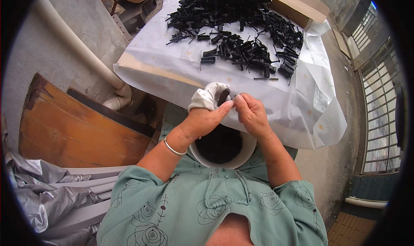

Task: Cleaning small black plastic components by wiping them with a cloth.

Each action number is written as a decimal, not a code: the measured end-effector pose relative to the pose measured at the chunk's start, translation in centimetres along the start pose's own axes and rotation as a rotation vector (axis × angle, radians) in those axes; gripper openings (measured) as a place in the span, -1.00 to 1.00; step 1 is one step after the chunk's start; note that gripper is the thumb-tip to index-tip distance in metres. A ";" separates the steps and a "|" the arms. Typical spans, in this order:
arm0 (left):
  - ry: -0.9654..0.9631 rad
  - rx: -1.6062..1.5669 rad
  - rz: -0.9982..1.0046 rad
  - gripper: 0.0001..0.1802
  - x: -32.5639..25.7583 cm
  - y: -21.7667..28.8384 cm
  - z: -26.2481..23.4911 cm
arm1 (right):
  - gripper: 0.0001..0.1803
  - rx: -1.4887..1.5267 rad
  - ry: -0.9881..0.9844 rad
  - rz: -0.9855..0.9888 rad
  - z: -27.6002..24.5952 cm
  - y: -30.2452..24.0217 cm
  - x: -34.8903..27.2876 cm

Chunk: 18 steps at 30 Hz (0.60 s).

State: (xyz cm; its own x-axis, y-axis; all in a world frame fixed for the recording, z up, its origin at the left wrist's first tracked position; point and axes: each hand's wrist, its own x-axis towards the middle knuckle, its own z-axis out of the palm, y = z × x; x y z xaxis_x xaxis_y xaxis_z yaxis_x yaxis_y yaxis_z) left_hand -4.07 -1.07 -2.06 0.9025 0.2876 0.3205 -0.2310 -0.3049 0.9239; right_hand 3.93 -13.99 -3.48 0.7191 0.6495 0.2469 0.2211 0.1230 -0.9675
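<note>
Table (148, 58) spreads ahead, black pile (215, 13) heaped across it; bucket (249, 146) below, dark inside. Above, close together: left hand (210, 112) clasping a dark piece (223, 97), right hand (252, 113) pinched alongside, any catch too small to tell. Fine handwork, seemingly; next move wants steady fingertips, though white glove (202, 100) partly screens the piece.

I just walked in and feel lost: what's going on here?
Someone's left hand, partly covered by white cloth, holds a small dark part. The right hand is pinched close beside it; whether it grips anything is unclear. Many black pieces lie heaped on the plastic-covered table, and a pale bucket with dark contents sits below the hands.
</note>
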 end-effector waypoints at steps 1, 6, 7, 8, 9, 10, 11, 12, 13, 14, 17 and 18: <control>-0.037 -0.169 -0.046 -0.62 0.2 -0.2 -0.1 | -0.82 -0.203 0.031 -0.190 -0.5 0.3 0.2; -0.038 -0.409 -0.218 -0.64 0.4 0.4 -0.6 | -0.86 -0.391 -0.135 -0.130 -2.4 -0.4 -0.5; -0.066 -0.415 -0.267 -0.66 0.5 0.7 -0.7 | -0.84 -0.393 -0.060 -0.305 -2.5 -0.4 -0.5; -0.070 -0.417 -0.269 -0.66 0.5 1.1 -0.5 | -0.84 -0.395 -0.057 -0.302 -2.7 -0.7 -0.4; -0.143 -0.313 -0.300 -0.65 0.3 1.5 -0.5 | -0.84 -0.403 -0.069 -0.334 -2.7 -1.4 -0.2; -0.215 -0.209 -0.330 -0.65 0.2 1.8 -0.4 | -0.85 -0.410 -0.081 -0.366 -2.7 -2.0 -0.1; -0.253 -0.255 -0.331 -0.63 0.1 1.6 -0.5 | -0.85 -0.409 -0.079 -0.365 -2.5 -2.3 -0.1; -0.256 -0.255 -0.330 -0.63 0.1 1.6 -0.5 | -0.86 -0.267 -0.078 -0.203 -2.3 -2.8 -0.1; -0.290 -0.357 -0.305 -0.64 0.1 1.7 -0.5 | -0.88 -0.124 -0.078 -0.042 -2.1 -3.0 0.0; -0.322 -0.460 -0.279 -0.64 0.1 1.7 -0.5 | -0.88 -0.124 -0.077 -0.043 -1.8 -2.8 0.0; -0.286 -0.303 -0.215 -0.65 0.3 2.4 0.1 | -0.90 -0.009 -0.016 0.017 -1.5 -2.2 -0.4; -0.283 -0.301 -0.215 -0.65 0.3 2.0 0.1 | -0.88 -0.075 -0.048 0.013 -1.6 -2.2 -0.6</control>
State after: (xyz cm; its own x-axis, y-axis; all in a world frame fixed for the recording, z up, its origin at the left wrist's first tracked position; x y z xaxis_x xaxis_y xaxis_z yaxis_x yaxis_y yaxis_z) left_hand -4.20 -1.71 -0.08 0.9955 0.0434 0.0837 -0.0848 0.0241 0.9961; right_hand 4.08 -15.90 -1.38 0.6903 0.6860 0.2300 0.2623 0.0589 -0.9632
